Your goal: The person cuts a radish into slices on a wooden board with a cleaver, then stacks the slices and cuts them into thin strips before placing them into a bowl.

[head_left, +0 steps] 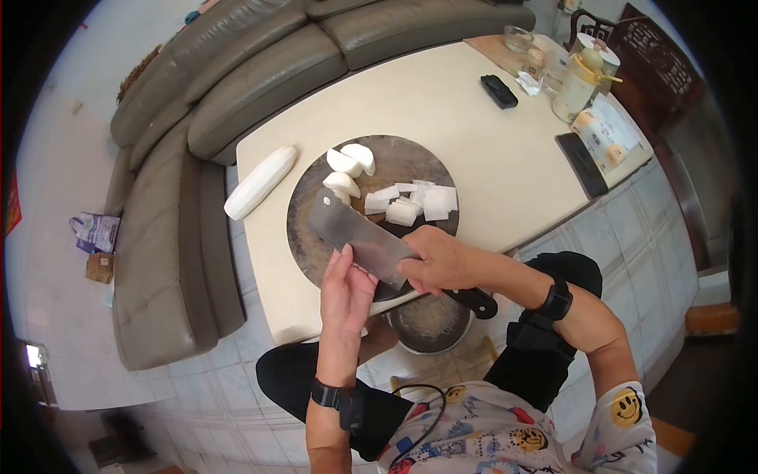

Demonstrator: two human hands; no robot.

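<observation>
A broad cleaver lies tilted over the round wooden cutting board. My right hand is closed around its handle end, and the black handle juts out below the wrist side. My left hand is palm up at the blade's near edge, with fingers extended against or just under it; the blade hides some fingertips. Thin white radish slices are heaped at the board's right. Thicker radish chunks sit at its upper left, partly behind the blade. A whole peeled white radish rests on the table left of the board.
The cream table holds a black phone, a black case, a yellow-lidded jug and papers on its right side. Below its near edge stands a metal pot between my knees. A grey leather sofa wraps the far and left sides.
</observation>
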